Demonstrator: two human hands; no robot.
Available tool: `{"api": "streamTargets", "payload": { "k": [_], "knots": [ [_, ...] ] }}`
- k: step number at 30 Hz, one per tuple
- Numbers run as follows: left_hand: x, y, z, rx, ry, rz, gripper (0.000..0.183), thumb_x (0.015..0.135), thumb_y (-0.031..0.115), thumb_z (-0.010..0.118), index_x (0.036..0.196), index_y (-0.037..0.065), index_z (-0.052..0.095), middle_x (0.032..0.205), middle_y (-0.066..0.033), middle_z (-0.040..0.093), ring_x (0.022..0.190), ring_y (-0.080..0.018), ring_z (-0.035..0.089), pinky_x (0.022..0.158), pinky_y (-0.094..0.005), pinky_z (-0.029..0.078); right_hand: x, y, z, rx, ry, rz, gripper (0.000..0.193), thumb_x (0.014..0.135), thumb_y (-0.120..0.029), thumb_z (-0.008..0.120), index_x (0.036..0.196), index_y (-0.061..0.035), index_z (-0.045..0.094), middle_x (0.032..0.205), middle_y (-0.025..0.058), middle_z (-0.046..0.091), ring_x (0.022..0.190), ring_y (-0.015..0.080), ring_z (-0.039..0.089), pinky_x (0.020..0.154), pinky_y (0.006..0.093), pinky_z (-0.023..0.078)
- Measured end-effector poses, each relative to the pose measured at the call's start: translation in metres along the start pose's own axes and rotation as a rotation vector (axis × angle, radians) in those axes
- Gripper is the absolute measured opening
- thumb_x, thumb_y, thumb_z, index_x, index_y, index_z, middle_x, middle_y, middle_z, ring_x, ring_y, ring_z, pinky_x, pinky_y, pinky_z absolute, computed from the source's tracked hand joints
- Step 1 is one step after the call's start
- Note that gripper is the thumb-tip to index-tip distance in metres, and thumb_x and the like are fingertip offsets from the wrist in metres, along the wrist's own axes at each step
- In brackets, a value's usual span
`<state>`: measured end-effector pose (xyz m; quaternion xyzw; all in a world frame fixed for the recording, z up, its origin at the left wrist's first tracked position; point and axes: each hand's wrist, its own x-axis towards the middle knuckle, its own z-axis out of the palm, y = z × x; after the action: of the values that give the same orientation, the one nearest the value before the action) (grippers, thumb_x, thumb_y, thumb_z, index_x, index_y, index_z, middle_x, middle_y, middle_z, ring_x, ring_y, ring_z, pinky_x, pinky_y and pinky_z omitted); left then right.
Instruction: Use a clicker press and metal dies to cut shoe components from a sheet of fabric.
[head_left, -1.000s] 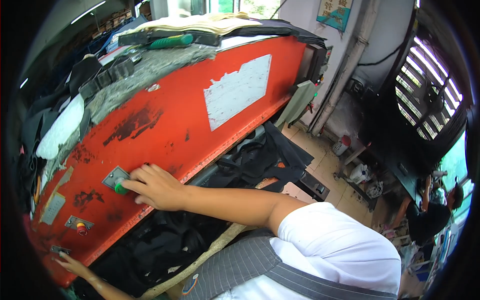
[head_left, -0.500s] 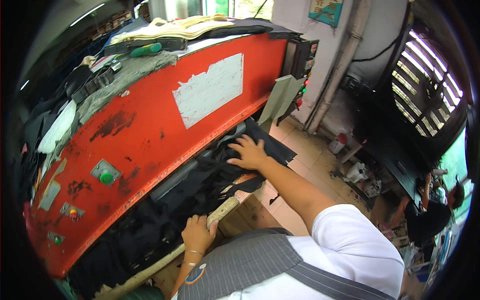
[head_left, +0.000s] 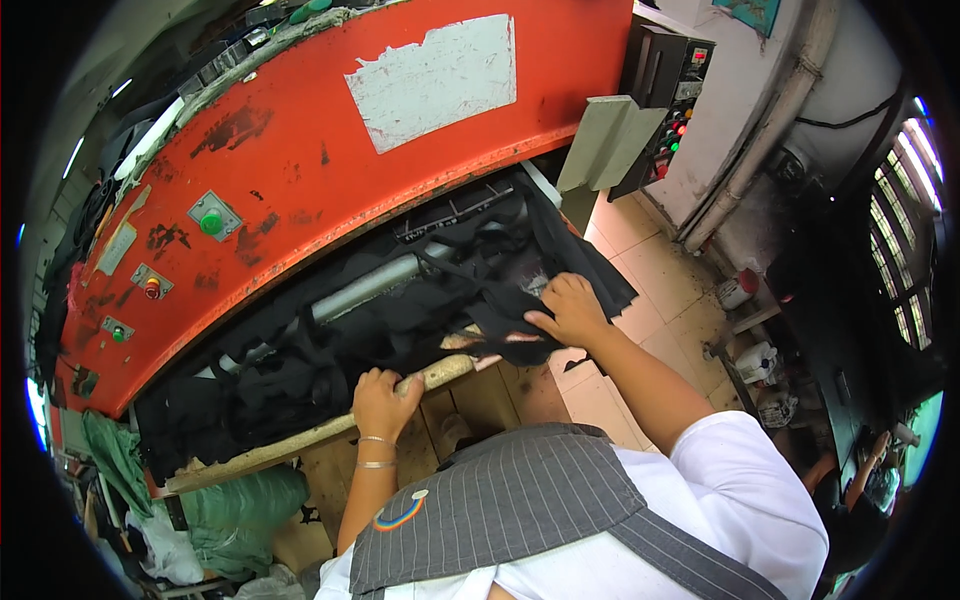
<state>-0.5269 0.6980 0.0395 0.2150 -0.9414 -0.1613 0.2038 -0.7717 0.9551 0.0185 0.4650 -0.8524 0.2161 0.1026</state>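
Note:
Sheets and strips of black fabric (head_left: 270, 400) lie in a tangled layer over a long board (head_left: 235, 470) with a worn, pale front edge. The board reaches out from beneath a large red machine (head_left: 300, 150). My left hand (head_left: 388, 405) is closed over the board's front edge, its thumb on top. Further right, my right hand (head_left: 572, 312) is closed on the black fabric near the board's right end, with curled fingers partly hidden. A grey metal bar (head_left: 365, 288) shows among the strips, and a dark toothed strip (head_left: 460, 215) sits behind it.
Green and red buttons (head_left: 211, 221) dot the machine's front. A bent grey metal plate (head_left: 610, 145) and a dark control box (head_left: 665, 100) stand at its right end. Green sacks (head_left: 245, 510) sit below left. A slatted fan (head_left: 905, 230) and containers (head_left: 755, 362) are at right.
My right hand has gone from spread fingers over the fabric to a curled hold nearer me. The view has tilted down, and more of the fabric, bar and board shows.

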Motion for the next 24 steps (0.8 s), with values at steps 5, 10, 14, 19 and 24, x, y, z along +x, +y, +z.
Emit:
{"api": "streamTargets", "payload": {
  "k": [5, 10, 14, 19, 24],
  "knots": [
    [-0.044, 0.025, -0.03, -0.009, -0.158, -0.031, 0.037, 0.072, 0.04, 0.073, 0.071, 0.003, 0.071, 0.07, -0.012, 0.062, 0.072, -0.0307, 0.061, 0.065, -0.0406, 0.049, -0.05, 0.006, -0.051, 0.073, -0.276, -0.123, 0.054, 0.084, -0.051, 0.06, 0.114, -0.0059, 0.061, 0.118, 0.0119, 0.057, 0.118, 0.0334, 0.047, 0.102, 0.0476, 0.033],
    [-0.018, 0.067, -0.064, -0.155, 0.068, -0.134, 0.017, 0.078, 0.018, 0.074, 0.069, 0.006, 0.066, 0.065, -0.0092, 0.06, 0.062, -0.0273, 0.059, 0.056, -0.0354, 0.047, -0.01, 0.026, -0.109, 0.126, -0.101, -0.103, 0.045, 0.084, -0.037, 0.066, 0.116, -0.0061, 0.061, 0.123, 0.0114, 0.058, 0.119, 0.0313, 0.05, 0.099, 0.0425, 0.038],
    [0.035, 0.081, -0.019, -0.192, 0.217, 0.144, 0.015, 0.075, 0.011, 0.074, 0.089, 0.007, 0.069, 0.077, -0.007, 0.058, 0.074, -0.0259, 0.056, 0.067, -0.0354, 0.047, 0.034, 0.023, -0.087, 0.112, -0.094, -0.263, 0.036, 0.084, -0.033, 0.065, 0.109, -0.0068, 0.064, 0.118, 0.0076, 0.061, 0.116, 0.0255, 0.053, 0.094, 0.0406, 0.039],
    [0.039, 0.072, 0.026, -0.09, 0.077, 0.148, 0.021, 0.07, 0.018, 0.078, 0.087, 0.008, 0.071, 0.074, -0.0057, 0.052, 0.077, -0.025, 0.052, 0.067, -0.0366, 0.043, 0.06, 0.01, -0.066, -0.009, -0.551, -0.334, 0.043, 0.074, -0.043, 0.072, 0.101, -0.01, 0.069, 0.107, 0.0006, 0.064, 0.115, 0.0202, 0.052, 0.085, 0.0433, 0.046],
    [0.05, 0.112, -0.014, -0.106, 0.143, 0.319, 0.013, 0.072, 0.012, 0.076, 0.078, 0.007, 0.066, 0.071, -0.0055, 0.049, 0.07, -0.0238, 0.048, 0.062, -0.0359, 0.039, 0.066, 0.001, -0.072, -0.055, -0.81, -0.322, 0.041, 0.071, -0.037, 0.077, 0.1, -0.0085, 0.07, 0.103, 0.0079, 0.068, 0.102, 0.0285, 0.062, 0.082, 0.0421, 0.051]
  ]
}}
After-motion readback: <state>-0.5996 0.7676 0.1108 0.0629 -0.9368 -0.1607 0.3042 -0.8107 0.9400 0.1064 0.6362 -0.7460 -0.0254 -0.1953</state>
